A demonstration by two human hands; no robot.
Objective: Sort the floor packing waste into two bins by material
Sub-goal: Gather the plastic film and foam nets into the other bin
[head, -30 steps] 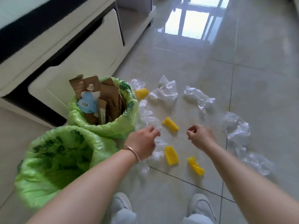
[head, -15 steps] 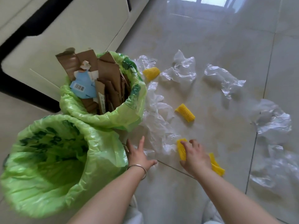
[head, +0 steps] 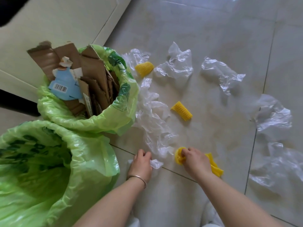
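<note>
Both hands down at floor level, nearest the camera. Left hand [head: 142, 163], bracelet [head: 137, 178] at the wrist, fingers curled closed on a corner of crumpled clear film [head: 155, 126] that trails away along the far bin. Right hand [head: 195, 158] pinched shut on a scrunched yellow foam net [head: 178, 156]; a second yellow net [head: 215, 167] lies just beside it, partly under the wrist. Step in hand looks like gathering plastics for the near bin [head: 68, 145], green-lined and seemingly empty. To do it well: bunch the film fully into the fist before lifting, since it is light and long and would likely drag or snag the other bin's liner; carry both handfuls together and release well inside the rim. Further out, the far bin [head: 126, 102] is packed with torn brown cardboard [head: 91, 66] and a blue barcoded label [head: 65, 86], so paper sorting appears done. Beyond: two more ribbed yellow nets [head: 181, 110], [head: 144, 68], springy-looking, and several thin, glossy, wrinkled clear bags [head: 177, 66] scattered across the pale tile floor [head: 213, 22].
</note>
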